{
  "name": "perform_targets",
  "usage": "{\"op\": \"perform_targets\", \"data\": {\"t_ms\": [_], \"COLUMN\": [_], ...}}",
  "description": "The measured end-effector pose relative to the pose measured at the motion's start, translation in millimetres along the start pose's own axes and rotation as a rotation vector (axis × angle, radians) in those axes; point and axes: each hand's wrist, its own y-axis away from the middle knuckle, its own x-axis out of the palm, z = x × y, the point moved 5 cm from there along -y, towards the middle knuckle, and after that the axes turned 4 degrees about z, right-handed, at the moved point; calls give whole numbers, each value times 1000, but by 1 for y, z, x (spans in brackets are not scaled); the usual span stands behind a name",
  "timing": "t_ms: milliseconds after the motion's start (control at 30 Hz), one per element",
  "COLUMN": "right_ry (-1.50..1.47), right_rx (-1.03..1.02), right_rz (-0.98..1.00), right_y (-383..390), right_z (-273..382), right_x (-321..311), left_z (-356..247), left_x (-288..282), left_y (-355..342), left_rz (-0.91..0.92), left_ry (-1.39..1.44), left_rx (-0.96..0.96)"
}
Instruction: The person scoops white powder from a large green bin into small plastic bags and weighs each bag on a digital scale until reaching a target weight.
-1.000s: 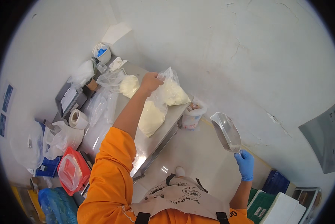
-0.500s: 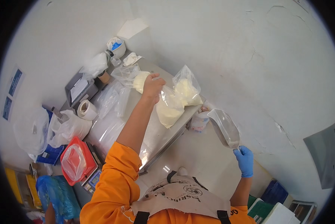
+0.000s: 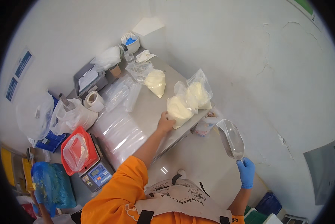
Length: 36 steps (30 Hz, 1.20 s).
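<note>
My bare left hand [image 3: 166, 122] is at the lower near side of a clear plastic bag of pale yellow powder [image 3: 178, 111], its fingers curled against the plastic. That bag leans on a second powder bag [image 3: 198, 93], close to the table's right edge. A third powder bag [image 3: 155, 80] lies farther back, its loose clear top spread leftward. Off the table's right side, my right hand [image 3: 246, 172] in a blue glove is closed round the handle of a clear scoop [image 3: 231, 140], which looks empty and points away from me.
Flat empty plastic bags [image 3: 119, 130] cover the left of the steel table [image 3: 158, 102]. Beside them are a label roll [image 3: 94, 101], a grey bin [image 3: 89, 80] and a scale [image 3: 97, 172] bearing a red tray [image 3: 75, 149]. Another person's arm [image 3: 44, 211] shows at lower left.
My left hand has moved from near the tops of the bags down to the nearest bag's lower side. That bag's top now tips right. The scoop stays in my right hand.
</note>
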Motion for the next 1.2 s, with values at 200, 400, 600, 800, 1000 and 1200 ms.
{"op": "perform_targets", "data": {"t_ms": [200, 400, 600, 800, 1000, 1200], "right_ry": [15, -240, -396, -47, 33, 541], "right_rx": [28, -52, -101, 105, 396, 1078], "right_rz": [30, -64, -58, -355, -1097, -1875], "right_y": [19, 74, 186, 363, 687, 1049], "right_z": [11, -7, -2, -52, -134, -140], "right_x": [-3, -1, -9, 19, -46, -87], "left_z": [43, 57, 128, 287, 413, 406], "left_x": [19, 20, 68, 55, 42, 125], "left_y": [24, 92, 207, 263, 338, 433], "left_rz": [-128, 209, 789, 901, 1208, 1503], "left_ry": [-14, -33, -139, -461, -1069, -1408], "left_rx": [-32, 88, 16, -105, -435, -65]}}
